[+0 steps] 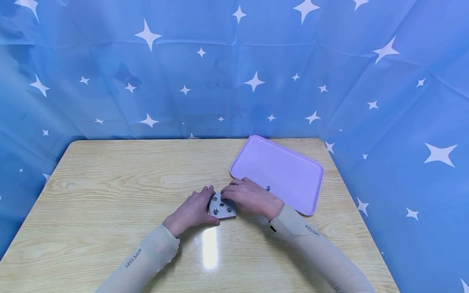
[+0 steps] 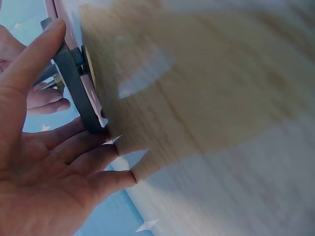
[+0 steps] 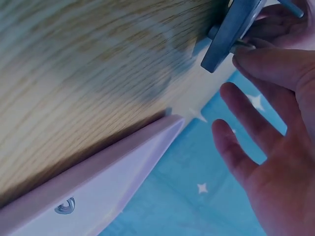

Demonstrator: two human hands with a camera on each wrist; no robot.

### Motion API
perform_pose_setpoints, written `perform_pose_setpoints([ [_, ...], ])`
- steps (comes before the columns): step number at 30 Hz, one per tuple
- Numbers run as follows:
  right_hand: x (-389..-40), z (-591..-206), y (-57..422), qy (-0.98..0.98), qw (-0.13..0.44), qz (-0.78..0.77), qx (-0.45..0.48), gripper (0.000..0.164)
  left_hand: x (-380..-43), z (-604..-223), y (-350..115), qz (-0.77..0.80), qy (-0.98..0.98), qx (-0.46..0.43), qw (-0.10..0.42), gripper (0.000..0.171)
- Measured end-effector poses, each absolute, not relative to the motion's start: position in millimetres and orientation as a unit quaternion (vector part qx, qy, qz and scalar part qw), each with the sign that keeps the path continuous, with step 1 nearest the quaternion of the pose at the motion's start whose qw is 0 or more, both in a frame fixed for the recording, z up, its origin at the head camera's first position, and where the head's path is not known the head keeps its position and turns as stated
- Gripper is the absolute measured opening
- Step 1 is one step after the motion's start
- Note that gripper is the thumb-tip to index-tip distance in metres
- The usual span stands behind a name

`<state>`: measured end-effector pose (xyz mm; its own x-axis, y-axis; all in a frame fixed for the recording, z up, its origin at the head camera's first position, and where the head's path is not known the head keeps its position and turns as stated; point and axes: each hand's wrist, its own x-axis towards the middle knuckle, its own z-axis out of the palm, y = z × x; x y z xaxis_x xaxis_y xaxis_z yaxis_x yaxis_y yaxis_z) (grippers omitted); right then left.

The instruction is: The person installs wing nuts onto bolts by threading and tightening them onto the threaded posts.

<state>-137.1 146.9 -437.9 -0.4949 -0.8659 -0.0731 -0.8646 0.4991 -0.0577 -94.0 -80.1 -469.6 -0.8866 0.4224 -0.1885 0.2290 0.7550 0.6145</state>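
Note:
A grey metal plate [image 1: 222,208] with a curved edge and several holes lies near the middle of the table. My left hand [image 1: 194,206] holds it at its left side, thumb on the near edge and fingers along the far edge. One screw [image 1: 215,211] stands up from a hole near the thumb. Over the plate's upper right, my right hand [image 1: 250,196] pinches a small metal screw [image 3: 241,47] between thumb and index finger, at the plate's face. Its other fingers are spread away from the plate. The fingertips hide most of that screw.
A purple tray [image 1: 289,171] lies to the right, partly behind my right hand. Inside it is a small shiny metal piece [image 3: 65,205] with a curved shape. The wooden table [image 1: 121,183] meets a blue star-patterned curtain [image 1: 205,93] at the back and sides.

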Motion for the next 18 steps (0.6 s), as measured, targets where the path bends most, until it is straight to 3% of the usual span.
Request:
perform_pose_setpoints([
  [11, -136, -446, 139, 0.882, -0.001, -0.017, -0.471, 0.015, -94, -470, -80, 0.308, 0.922, 0.17, 0.16, 0.107],
  [18, -133, -453, 132, 0.89, -0.042, -0.016, -0.453, 0.01, -94, -469, -80, 0.3, 0.924, 0.176, 0.16, 0.107],
])
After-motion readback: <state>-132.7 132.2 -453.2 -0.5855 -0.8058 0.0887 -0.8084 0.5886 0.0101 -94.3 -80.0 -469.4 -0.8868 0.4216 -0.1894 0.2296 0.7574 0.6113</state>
